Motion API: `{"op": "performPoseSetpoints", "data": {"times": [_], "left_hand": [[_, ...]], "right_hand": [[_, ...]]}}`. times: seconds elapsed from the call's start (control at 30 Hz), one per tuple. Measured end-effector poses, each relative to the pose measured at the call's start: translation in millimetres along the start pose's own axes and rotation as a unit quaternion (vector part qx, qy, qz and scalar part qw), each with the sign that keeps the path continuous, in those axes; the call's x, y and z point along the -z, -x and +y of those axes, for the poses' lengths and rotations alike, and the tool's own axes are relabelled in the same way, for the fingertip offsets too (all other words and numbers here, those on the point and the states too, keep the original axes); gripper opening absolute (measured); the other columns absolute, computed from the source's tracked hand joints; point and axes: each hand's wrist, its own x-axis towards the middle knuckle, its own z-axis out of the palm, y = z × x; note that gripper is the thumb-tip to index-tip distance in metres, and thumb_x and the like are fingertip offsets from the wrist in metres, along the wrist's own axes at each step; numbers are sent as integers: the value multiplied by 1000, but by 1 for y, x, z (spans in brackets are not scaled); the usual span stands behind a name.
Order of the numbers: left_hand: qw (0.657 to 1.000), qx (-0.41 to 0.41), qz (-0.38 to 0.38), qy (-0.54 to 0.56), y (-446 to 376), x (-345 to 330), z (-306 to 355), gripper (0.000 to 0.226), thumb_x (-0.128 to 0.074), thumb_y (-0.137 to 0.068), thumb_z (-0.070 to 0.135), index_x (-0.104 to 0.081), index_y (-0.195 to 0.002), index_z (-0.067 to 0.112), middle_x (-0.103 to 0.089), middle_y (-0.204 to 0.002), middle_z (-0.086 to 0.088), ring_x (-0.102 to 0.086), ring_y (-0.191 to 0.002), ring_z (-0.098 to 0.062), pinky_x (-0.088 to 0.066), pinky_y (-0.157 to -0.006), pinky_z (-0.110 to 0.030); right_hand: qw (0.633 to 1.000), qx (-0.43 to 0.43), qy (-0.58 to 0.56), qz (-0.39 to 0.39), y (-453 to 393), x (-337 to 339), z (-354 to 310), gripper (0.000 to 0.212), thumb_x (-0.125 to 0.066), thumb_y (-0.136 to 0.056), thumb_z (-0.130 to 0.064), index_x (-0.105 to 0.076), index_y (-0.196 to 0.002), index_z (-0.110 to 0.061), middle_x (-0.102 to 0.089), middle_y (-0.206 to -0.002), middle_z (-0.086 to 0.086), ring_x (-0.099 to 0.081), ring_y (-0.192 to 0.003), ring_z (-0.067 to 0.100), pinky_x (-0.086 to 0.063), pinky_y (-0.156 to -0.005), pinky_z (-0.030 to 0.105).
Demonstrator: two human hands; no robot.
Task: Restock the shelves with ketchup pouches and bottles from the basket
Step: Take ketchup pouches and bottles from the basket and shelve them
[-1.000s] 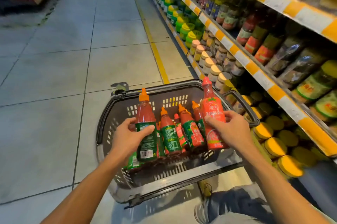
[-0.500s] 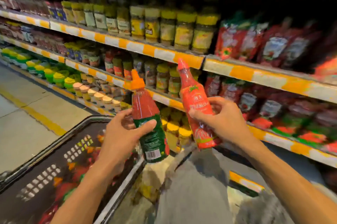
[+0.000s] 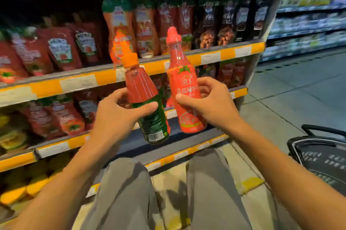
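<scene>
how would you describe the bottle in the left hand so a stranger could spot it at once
Start at the shelves with orange and white edge strips, stocked with red pouches. In front of them two hands each hold up a sauce bottle. The left hand grips the one with an orange cap and dark green label; its neighbour has a red cap and red label.

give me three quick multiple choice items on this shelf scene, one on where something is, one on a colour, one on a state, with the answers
1. Where is the basket?
A. lower right, on the floor
B. on the top shelf
C. in the person's lap

2. What colour is the cap of the bottle in the left hand?
A. blue
B. orange
C. white

3. What is the right hand doing?
A. hanging idle
B. pressing flat on a shelf
C. gripping the red-label bottle

Answers:
1 A, its dark rim and handle show at the right edge.
2 B, the green-label bottle has an orange cap.
3 C, fingers and thumb curl round it.
</scene>
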Motion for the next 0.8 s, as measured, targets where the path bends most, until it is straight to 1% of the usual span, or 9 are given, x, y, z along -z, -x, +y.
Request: {"op": "performPoseSetpoints", "data": {"times": [0.1,0.17,0.23,0.33,0.43,0.5,0.57,0.67,0.8], "left_hand": [[998,-3,-69,0,-22,-61,-6,66,-93,-46,43,-70,-106,25,-75,-88,20,-67,-72,7,-54,-67,-21],[994,-14,-104,-9,-37,-97,-20,59,-95,-53,34,-68,-105,26,-72,-85,25,-64,-69,11,-48,-60,-10],[990,-19,-134,-27,-50,-129,-40,61,-96,-53,32,-67,-106,27,-73,-89,21,-64,-77,9,-46,-60,-5],[982,-13,-184,-46,-66,-172,-79,66,-97,-54,30,-63,-111,25,-70,-100,11,-64,-83,4,-46,-63,-7],[971,-7,-230,-60,-82,-207,-127,59,-97,-56,22,-63,-103,26,-70,-96,9,-64,-78,9,-46,-63,-5],[964,2,-252,-87,-90,-225,-164,63,-98,-54,26,-63,-107,25,-70,-102,9,-64,-83,9,-46,-67,-4],[959,15,-260,-112,-99,-241,-205,66,-99,-52,30,-60,-105,32,-68,-106,9,-63,-88,7,-46,-71,-5],[954,46,-262,-139,-109,-260,-263,67,-99,-49,33,-60,-103,37,-67,-108,8,-64,-91,4,-50,-80,-15],[947,91,-261,-166,-125,-278,-328,65,-99,-49,33,-62,-102,37,-67,-104,10,-58,-89,14,-42,-70,-8]], "right_hand": [[997,-36,-5,61,-5,41,41,77,-86,-52,-63,-66,-115,-23,-74,-107,-4,-71,-95,10,-60,-86,38],[994,-57,-6,95,-6,60,69,79,-87,-51,-62,-65,-116,-22,-74,-107,-4,-71,-93,7,-59,-80,30],[988,-81,-20,130,-7,73,101,71,-90,-52,-55,-66,-110,-23,-75,-102,-5,-71,-85,2,-55,-71,18],[979,-118,-21,166,-9,81,159,55,-96,-61,-30,-63,-105,-25,-74,-97,-4,-70,-77,-3,-52,-67,13],[970,-152,-16,188,-9,77,220,55,-94,-64,-17,-61,-109,-16,-72,-98,-1,-66,-73,-6,-50,-66,11],[965,-173,-11,198,-9,70,258,53,-93,-64,-12,-61,-105,-18,-70,-94,-4,-65,-71,-9,-49,-64,9],[960,-190,-5,205,-10,61,297,53,-93,-64,-9,-59,-101,-24,-68,-91,-11,-64,-71,-13,-47,-63,5],[956,-217,-1,195,-15,44,353,55,-93,-64,-10,-57,-104,-26,-68,-90,-13,-64,-74,-14,-47,-66,5],[950,-246,-38,188,-23,19,423,52,-90,-67,0,-61,-102,-25,-74,-80,-16,-67,-71,-8,-49,-62,8]]}}
